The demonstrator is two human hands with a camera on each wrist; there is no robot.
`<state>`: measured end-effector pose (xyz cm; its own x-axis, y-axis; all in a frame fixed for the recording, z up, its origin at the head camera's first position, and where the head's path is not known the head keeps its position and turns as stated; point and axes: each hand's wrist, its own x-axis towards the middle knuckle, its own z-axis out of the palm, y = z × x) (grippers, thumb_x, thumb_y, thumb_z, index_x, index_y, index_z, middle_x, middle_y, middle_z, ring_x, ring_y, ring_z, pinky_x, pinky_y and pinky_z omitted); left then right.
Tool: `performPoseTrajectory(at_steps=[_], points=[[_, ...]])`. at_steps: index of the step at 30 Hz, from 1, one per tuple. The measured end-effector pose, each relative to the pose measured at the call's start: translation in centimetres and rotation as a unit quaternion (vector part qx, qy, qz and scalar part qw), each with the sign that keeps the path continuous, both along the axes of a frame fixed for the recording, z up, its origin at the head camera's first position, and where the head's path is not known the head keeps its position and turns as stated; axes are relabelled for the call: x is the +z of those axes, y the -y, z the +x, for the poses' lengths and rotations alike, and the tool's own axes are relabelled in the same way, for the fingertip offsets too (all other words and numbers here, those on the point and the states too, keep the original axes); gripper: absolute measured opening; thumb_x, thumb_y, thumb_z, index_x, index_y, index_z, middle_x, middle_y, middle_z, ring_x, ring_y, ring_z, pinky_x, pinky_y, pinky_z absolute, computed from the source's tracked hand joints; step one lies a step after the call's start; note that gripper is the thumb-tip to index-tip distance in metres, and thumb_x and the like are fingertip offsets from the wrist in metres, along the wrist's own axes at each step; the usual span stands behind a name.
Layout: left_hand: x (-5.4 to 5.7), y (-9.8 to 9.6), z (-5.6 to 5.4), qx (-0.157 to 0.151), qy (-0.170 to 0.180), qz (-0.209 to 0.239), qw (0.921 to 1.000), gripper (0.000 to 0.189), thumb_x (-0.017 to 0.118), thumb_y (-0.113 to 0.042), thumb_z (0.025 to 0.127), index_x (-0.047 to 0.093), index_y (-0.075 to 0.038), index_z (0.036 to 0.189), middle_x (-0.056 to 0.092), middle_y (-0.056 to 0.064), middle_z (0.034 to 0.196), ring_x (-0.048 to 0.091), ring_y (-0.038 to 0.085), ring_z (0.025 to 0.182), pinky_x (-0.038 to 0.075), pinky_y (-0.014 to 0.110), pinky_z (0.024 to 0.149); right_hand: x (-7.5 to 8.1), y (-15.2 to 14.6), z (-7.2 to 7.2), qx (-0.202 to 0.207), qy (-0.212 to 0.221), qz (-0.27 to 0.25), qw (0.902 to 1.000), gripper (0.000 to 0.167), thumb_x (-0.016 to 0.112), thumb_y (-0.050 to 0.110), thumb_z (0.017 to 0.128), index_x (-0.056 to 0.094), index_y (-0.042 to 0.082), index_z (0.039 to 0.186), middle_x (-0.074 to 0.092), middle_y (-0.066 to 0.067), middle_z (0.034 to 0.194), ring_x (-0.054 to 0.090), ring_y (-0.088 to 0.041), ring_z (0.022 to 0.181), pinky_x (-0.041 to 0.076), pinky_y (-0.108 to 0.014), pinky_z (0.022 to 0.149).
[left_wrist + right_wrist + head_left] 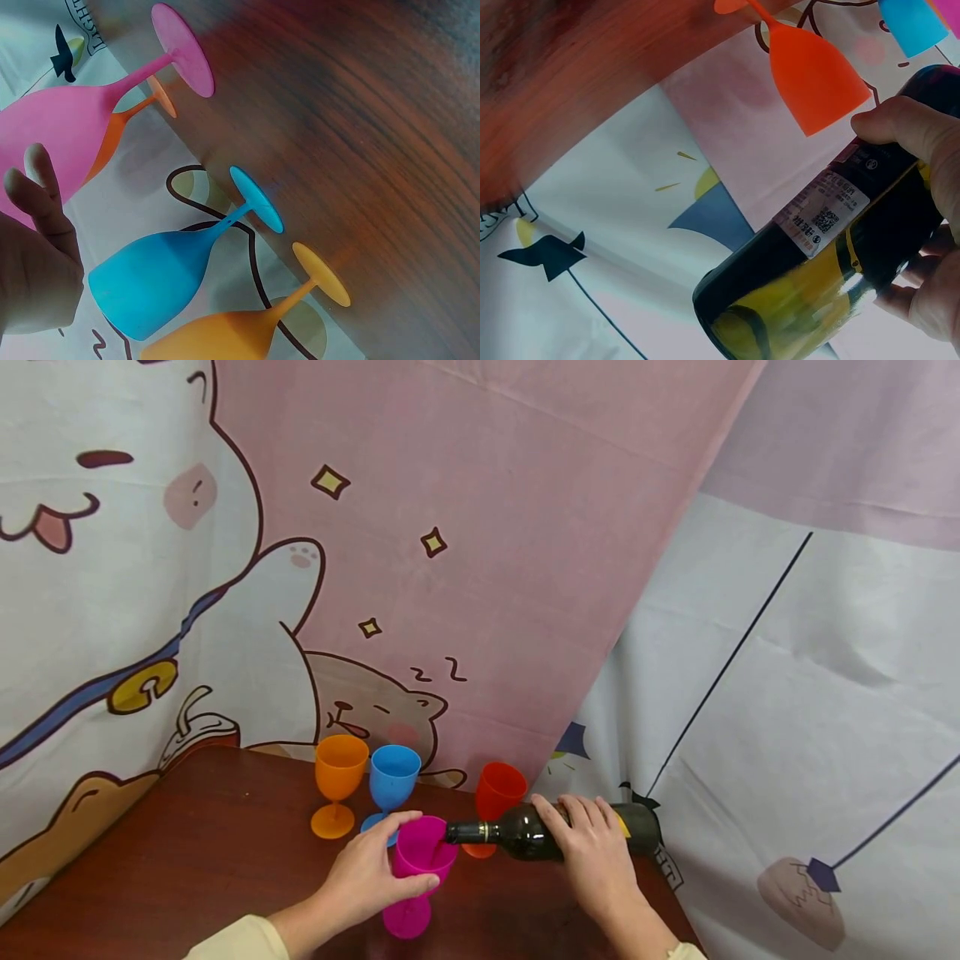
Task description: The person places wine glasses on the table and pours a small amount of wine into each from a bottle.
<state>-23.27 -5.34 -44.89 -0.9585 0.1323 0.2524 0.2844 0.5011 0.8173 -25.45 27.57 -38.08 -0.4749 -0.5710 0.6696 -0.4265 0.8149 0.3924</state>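
My left hand [366, 875] holds a magenta plastic goblet [422, 865] by its bowl, thumb on the near side and fingers on the far side. In the left wrist view this goblet [60, 124] appears pink, its foot close to the wooden table. A dark glass wine bottle [521, 833] lies nearly level in my right hand [592, 852], which grips its body. The bottle's mouth is over the goblet's rim, with a thin dark streak below it inside the bowl. The right wrist view shows the bottle's label [823, 214] and yellow lower part.
Behind the magenta goblet stand an orange goblet [341, 768] and a blue goblet [395, 774]. A red goblet [500, 787] is behind the bottle, partly hidden by it. The brown wooden table [225, 843] ends at a printed cartoon curtain [487, 568] at the back and right.
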Motion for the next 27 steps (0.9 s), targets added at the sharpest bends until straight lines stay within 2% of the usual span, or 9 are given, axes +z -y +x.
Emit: performPoseTrajectory(at_steps=[2,8,13,20,23,25,27], points=[[-0.04,-0.01,-0.01,0.002,-0.003,-0.002,1.0,0.088,0.096,-0.054,0.072,0.059,-0.027,0.146,0.072,0.001,0.128,0.067,0.017,0.108,0.062,0.031,0.075,0.06,0.03,-0.01,0.001,-0.001,-0.001,1.0,0.051,0.065,0.001,0.091,0.071,0.024,0.136,0.071,-0.012,0.113,0.071,-0.038,0.104,0.058,-0.066,0.093],[-0.03,0.0,-0.03,0.006,-0.009,-0.004,0.9999,0.087,0.096,-0.055,0.071,0.059,-0.028,0.146,0.073,0.0,0.127,0.066,0.018,0.11,0.062,0.033,0.077,0.38,0.17,0.02,0.0,0.004,0.001,1.0,0.057,0.075,-0.001,0.085,0.07,0.024,0.137,0.072,-0.013,0.114,0.071,-0.038,0.105,0.058,-0.066,0.093],[-0.1,0.0,0.0,0.003,-0.008,-0.002,1.0,0.087,0.096,-0.055,0.072,0.059,-0.027,0.146,0.072,0.0,0.129,0.066,0.018,0.111,0.063,0.034,0.078,0.67,0.25,0.03,0.002,-0.003,0.005,1.0,0.058,0.074,-0.002,0.085,0.07,0.023,0.136,0.072,-0.013,0.114,0.071,-0.039,0.105,0.058,-0.067,0.093],[-0.23,0.01,-0.09,0.008,-0.009,-0.005,0.9999,0.087,0.096,-0.056,0.071,0.06,-0.029,0.145,0.073,-0.001,0.128,0.066,0.018,0.111,0.061,0.035,0.079,0.88,0.25,-0.09,0.004,-0.006,0.002,1.0,0.07,0.09,0.001,0.073,0.07,0.024,0.136,0.072,-0.013,0.115,0.071,-0.039,0.106,0.058,-0.067,0.095],[-0.23,0.03,-0.15,0.008,-0.009,-0.006,0.9999,0.088,0.096,-0.056,0.071,0.059,-0.027,0.146,0.073,-0.001,0.128,0.065,0.018,0.111,0.061,0.036,0.079,0.93,0.22,-0.14,0.004,-0.008,-0.002,1.0,0.072,0.091,0.001,0.071,0.07,0.024,0.137,0.072,-0.013,0.115,0.071,-0.039,0.106,0.058,-0.066,0.095],[-0.2,0.03,-0.19,0.007,-0.008,-0.005,0.9999,0.088,0.096,-0.056,0.071,0.059,-0.027,0.146,0.072,0.0,0.128,0.066,0.018,0.11,0.061,0.035,0.078,0.96,0.2,-0.17,0.004,-0.012,-0.008,0.9999,0.075,0.095,0.007,0.068,0.07,0.024,0.136,0.073,-0.013,0.114,0.072,-0.039,0.105,0.058,-0.066,0.094],[-0.16,-0.01,-0.24,0.006,-0.007,-0.004,1.0,0.089,0.096,-0.055,0.072,0.059,-0.026,0.147,0.072,0.0,0.128,0.066,0.017,0.11,0.062,0.035,0.077,0.98,0.21,-0.18,0.002,-0.012,-0.017,0.9998,0.083,0.1,0.015,0.059,0.07,0.024,0.136,0.073,-0.011,0.113,0.072,-0.038,0.103,0.059,-0.065,0.093]])
